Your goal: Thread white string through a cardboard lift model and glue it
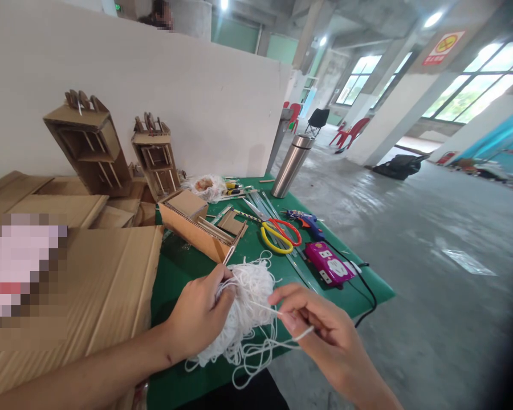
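A loose, tangled bundle of white string (254,290) lies at the near edge of the green table, with loops trailing below it. My left hand (203,313) is closed on the left side of the bundle, thumb and fingers pressed into the strands. A thin pale piece (229,255) sticks up above that hand; I cannot make out what it is. To the right, my right hand (316,327) pinches one strand drawn from the bundle, and the loose end crosses its index finger.
Beyond the string are a cardboard box (196,230), scissors (277,230), a blue glue gun (305,222), a purple power strip (329,263) with a black cable, and a steel flask (293,165). Cardboard sheets (111,273) and two cardboard structures (89,148) stand left, before a white partition (175,85).
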`<state>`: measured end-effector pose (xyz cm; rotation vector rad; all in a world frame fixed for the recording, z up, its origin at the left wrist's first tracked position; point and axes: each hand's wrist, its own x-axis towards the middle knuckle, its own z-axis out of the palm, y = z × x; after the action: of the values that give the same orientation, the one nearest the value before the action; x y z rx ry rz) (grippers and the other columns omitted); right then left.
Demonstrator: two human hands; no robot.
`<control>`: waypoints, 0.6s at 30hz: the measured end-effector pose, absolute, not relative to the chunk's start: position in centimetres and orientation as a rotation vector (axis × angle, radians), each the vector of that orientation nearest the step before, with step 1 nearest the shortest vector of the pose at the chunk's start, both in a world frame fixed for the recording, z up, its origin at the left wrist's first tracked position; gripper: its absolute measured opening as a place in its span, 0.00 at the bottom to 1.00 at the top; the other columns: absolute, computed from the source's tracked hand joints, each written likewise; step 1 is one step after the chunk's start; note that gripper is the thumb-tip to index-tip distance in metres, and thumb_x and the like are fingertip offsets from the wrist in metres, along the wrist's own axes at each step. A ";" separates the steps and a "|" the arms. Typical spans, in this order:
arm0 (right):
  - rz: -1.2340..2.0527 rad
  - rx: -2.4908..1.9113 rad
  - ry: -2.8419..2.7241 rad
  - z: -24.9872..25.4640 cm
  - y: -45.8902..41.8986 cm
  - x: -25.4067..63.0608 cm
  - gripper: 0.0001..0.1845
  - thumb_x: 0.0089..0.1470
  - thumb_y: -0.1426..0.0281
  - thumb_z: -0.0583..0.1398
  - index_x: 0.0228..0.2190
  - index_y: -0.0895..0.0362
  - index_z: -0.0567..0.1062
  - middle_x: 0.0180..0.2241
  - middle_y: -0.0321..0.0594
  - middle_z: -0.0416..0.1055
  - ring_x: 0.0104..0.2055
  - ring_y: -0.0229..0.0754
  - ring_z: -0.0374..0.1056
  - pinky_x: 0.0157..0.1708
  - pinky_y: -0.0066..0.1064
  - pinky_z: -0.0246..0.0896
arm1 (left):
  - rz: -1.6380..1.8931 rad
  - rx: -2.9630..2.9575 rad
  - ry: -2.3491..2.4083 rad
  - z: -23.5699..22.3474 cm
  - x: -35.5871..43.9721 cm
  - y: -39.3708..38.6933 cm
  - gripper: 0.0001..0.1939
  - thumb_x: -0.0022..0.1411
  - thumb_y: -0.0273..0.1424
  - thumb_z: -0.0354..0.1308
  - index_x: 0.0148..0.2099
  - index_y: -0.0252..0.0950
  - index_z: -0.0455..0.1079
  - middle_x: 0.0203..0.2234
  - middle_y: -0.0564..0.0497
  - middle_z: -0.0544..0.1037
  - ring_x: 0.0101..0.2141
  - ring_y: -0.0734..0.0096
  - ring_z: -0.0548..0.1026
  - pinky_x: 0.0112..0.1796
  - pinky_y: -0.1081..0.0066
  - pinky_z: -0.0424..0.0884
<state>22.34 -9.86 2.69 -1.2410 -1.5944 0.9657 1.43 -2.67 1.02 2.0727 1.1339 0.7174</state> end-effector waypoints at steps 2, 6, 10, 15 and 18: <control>1.112 -1.146 -1.527 2.5 -10.5 21.5 0.12 0.63 0.62 0.57 0.30 0.55 0.72 0.41 0.43 0.73 0.27 0.35 0.59 0.26 0.28 0.56 | 0.724 2.065 1.129 0.9 1.5 -2.6 0.08 0.67 0.33 0.42 0.36 0.41 0.59 0.22 0.58 0.64 0.23 0.68 0.66 0.28 0.70 0.58; 1.312 -0.982 -1.325 1.4 -11.2 19.8 0.13 0.61 0.60 0.61 0.29 0.55 0.74 0.40 0.43 0.74 0.23 0.30 0.54 0.22 0.26 0.53 | 0.731 2.055 1.108 0.7 1.5 -2.6 0.07 0.68 0.32 0.43 0.37 0.40 0.60 0.23 0.58 0.65 0.24 0.68 0.67 0.28 0.70 0.59; 1.409 -0.859 -1.106 0.5 -11.3 19.0 0.07 0.61 0.62 0.61 0.33 0.51 0.76 0.41 0.39 0.74 0.17 0.24 0.46 0.17 0.21 0.50 | 0.737 2.093 1.071 0.6 1.4 -2.7 0.06 0.67 0.31 0.43 0.37 0.40 0.60 0.25 0.57 0.67 0.26 0.67 0.68 0.29 0.69 0.60; 1.353 -0.816 -0.821 1.0 -10.7 18.6 0.09 0.59 0.62 0.63 0.30 0.52 0.77 0.35 0.34 0.74 0.14 0.21 0.42 0.14 0.18 0.51 | 0.756 2.189 1.004 0.5 1.2 -3.0 0.05 0.63 0.26 0.46 0.40 0.40 0.61 0.28 0.54 0.71 0.29 0.66 0.71 0.32 0.68 0.64; 1.344 -0.794 -0.770 1.5 -10.3 18.4 0.09 0.58 0.63 0.63 0.28 0.53 0.76 0.33 0.32 0.72 0.15 0.22 0.43 0.16 0.19 0.57 | 0.844 2.259 0.933 0.4 1.2 -3.0 0.07 0.62 0.24 0.48 0.42 0.39 0.61 0.33 0.52 0.72 0.35 0.64 0.72 0.35 0.66 0.67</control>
<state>18.41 -10.27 1.55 -0.7938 -0.7699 1.3444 1.21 -3.01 0.44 2.2591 0.9334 0.8437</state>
